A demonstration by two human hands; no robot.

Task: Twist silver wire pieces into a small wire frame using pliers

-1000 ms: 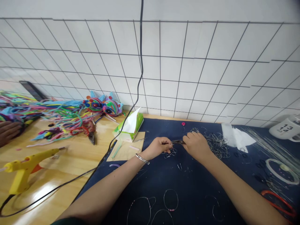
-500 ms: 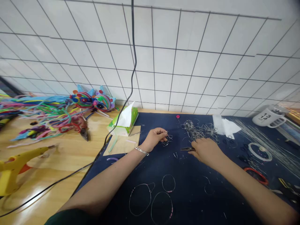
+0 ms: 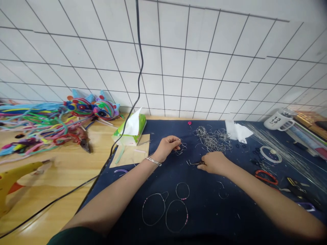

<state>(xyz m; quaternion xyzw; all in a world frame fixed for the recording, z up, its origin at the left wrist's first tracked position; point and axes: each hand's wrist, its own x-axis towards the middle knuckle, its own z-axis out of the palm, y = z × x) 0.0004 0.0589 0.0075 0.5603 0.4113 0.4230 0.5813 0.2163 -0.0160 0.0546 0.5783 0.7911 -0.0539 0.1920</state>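
Observation:
Between the fingertips of my left hand [image 3: 169,147] is a small tangle of bent silver wire [image 3: 182,147], pinched over the dark blue mat. My right hand [image 3: 214,163] grips a pair of pliers [image 3: 196,163] whose jaws point left; the handles are hidden in the palm. A small bent wire piece [image 3: 188,162] lies right at the jaw tips; whether the jaws hold it I cannot tell. Beyond the right hand spreads a heap of tangled wire [image 3: 213,139]. Nearer me lie a beaded wire ring [image 3: 176,216], a smaller one [image 3: 182,191] and a looped one [image 3: 153,209].
A tissue pack [image 3: 131,131] stands behind my left hand. Pipe cleaners [image 3: 38,119] and a yellow glue gun [image 3: 17,180] lie on the wood at left. Rightward are long straight wires [image 3: 286,146], a mug [image 3: 278,119] and red-handled scissors [image 3: 266,177]. A black cable [image 3: 139,81] hangs in front.
My right hand has brought the pliers left and slightly down, to the small bent wire piece on the mat. My left hand still pinches the wire. The view has shifted a little.

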